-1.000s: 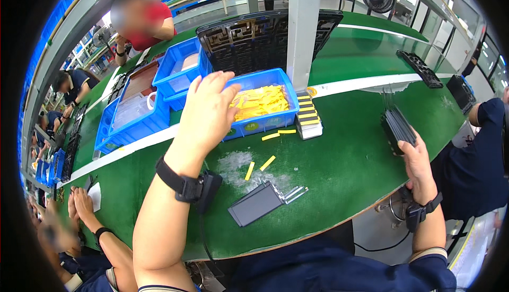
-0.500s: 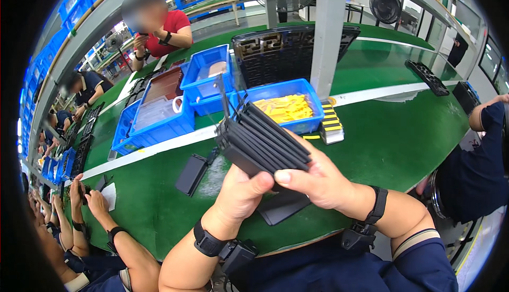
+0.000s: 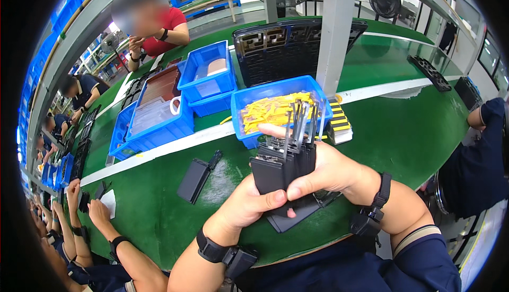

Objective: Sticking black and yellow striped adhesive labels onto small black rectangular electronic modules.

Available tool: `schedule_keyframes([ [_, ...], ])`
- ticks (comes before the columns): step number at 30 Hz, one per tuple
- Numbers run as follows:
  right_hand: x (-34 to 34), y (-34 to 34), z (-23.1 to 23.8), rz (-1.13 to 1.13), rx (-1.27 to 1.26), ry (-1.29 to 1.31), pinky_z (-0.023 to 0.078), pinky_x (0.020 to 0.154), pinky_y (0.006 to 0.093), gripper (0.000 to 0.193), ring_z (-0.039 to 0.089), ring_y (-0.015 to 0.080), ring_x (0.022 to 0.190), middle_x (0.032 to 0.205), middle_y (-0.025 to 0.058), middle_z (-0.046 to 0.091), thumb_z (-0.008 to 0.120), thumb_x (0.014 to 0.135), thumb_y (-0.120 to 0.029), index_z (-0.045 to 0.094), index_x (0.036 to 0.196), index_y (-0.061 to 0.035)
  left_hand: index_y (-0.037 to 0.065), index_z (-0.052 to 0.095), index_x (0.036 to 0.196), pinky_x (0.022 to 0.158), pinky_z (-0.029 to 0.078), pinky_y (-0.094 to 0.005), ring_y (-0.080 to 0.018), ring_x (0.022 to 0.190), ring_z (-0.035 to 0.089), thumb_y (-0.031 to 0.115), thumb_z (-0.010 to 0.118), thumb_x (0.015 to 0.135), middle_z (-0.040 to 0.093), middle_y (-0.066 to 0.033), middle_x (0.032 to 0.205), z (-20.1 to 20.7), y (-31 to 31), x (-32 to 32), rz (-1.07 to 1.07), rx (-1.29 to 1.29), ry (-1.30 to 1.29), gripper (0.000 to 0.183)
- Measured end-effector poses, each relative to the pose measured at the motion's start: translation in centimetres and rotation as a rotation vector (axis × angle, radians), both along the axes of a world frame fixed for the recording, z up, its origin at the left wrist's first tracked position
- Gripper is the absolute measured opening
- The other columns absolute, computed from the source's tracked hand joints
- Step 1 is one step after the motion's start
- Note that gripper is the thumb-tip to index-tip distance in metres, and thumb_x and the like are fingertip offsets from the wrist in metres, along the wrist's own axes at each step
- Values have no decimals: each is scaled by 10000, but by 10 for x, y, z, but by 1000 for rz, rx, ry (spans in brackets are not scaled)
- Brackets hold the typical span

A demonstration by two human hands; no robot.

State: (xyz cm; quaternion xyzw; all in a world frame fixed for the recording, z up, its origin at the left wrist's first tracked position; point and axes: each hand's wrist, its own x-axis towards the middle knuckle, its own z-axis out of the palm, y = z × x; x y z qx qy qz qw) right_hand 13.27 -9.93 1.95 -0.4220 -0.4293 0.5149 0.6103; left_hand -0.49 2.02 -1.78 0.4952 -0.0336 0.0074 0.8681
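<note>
Between my two hands stands a stack of flat black rectangular parts (image 3: 269,174), with thin ribbon-like tails sticking up from the top. My left hand (image 3: 245,203) is closed on its left side, while my right hand (image 3: 335,169) wraps its right side. The thumbs meet at the lower front of the stack. Below my hands, partly hidden by them, a dark flat piece (image 3: 290,221) lies on the green table (image 3: 169,223). Left of my hands lies a separate black rectangular part (image 3: 194,180) with a short tail.
Beyond my hands is a blue bin (image 3: 245,139) of yellow strips (image 3: 275,109), beside a yellow-and-black striped stack (image 3: 339,122). More blue bins (image 3: 164,135) stand left of it. A grey post (image 3: 334,37) rises behind. A co-worker's hands (image 3: 98,212) are at left; a person in red (image 3: 172,24) sits opposite.
The stack has been turned from lying slantwise to upright, its tails now pointing up and away. My hands have shifted slightly right and regripped around it.
</note>
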Motion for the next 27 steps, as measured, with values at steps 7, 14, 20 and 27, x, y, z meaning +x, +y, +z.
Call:
schedule_keyframes([
  [7,-14,-2,-9,-242,95,72,417,934,307,757,529,161,1056,1158,95,547,762,681,-50,373,1329,-6,15,469,1205,671,526,-292,-160,911,574,338,690,797,561,-67,1052,-7,-10,-2,103,-70,44,565],
  [14,-17,-2,-14,-211,210,-23,382,943,295,740,492,139,1056,1156,67,533,698,791,-126,266,1381,-9,24,450,1200,572,524,-292,-164,800,597,461,732,695,572,-68,1013,6,-16,-3,268,-1,51,725],
  [20,-1,-4,-13,-148,241,-122,327,1006,320,651,462,162,1127,1219,80,505,621,835,-68,282,1390,-34,8,434,1206,541,535,-297,-170,782,607,445,747,685,575,-81,1001,6,-10,-1,300,18,40,748],
  [27,-5,-6,-11,-145,122,6,375,967,307,603,486,141,1091,1203,81,518,600,839,-46,320,1373,-40,-10,450,1184,547,548,-306,-191,798,618,418,746,702,586,-111,995,5,-13,-2,415,56,4,710],
])
